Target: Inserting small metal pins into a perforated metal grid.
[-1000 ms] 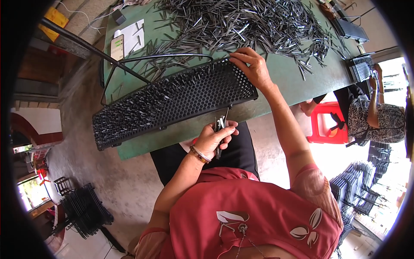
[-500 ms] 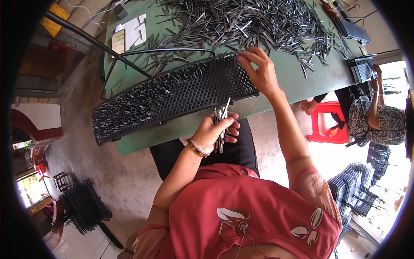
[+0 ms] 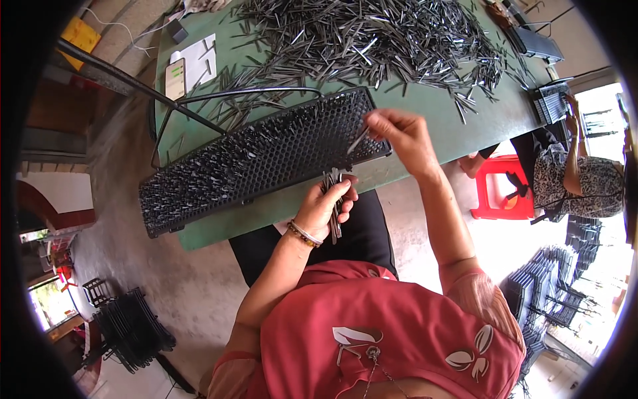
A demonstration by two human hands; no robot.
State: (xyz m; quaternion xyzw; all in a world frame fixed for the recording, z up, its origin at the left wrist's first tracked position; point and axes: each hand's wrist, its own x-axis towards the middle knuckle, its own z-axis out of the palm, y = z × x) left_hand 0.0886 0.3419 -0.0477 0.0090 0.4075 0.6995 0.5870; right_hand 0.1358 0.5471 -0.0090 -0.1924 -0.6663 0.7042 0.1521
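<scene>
My left hand (image 3: 318,213) is closed around a bundle of thin, flat metal strips (image 3: 335,229), some dark and some shiny. It is just in front of a long black perforated rack (image 3: 299,149), which slants across the near edge of the table. Over the rack's right end, my right hand (image 3: 409,143) pinches a single metal strip (image 3: 359,140) between thumb and fingers, its lower end pointing toward the holes. Densely packed strips (image 3: 193,183) stand in the rack's left part and along its far side. Toward the right, many holes show bare.
A large heap of loose strips (image 3: 379,46) covers the far side of the green table (image 3: 478,126). A phone (image 3: 175,80) lies on white paper at the left. Black tubing (image 3: 136,83) rises from the rack. Another person (image 3: 565,176) works at the right by a red stool (image 3: 482,193).
My right hand has come off the rack's far right corner, moved nearer, and now shows a strip in its pinch. The left hand keeps its bundle. The whole view has shifted slightly.
</scene>
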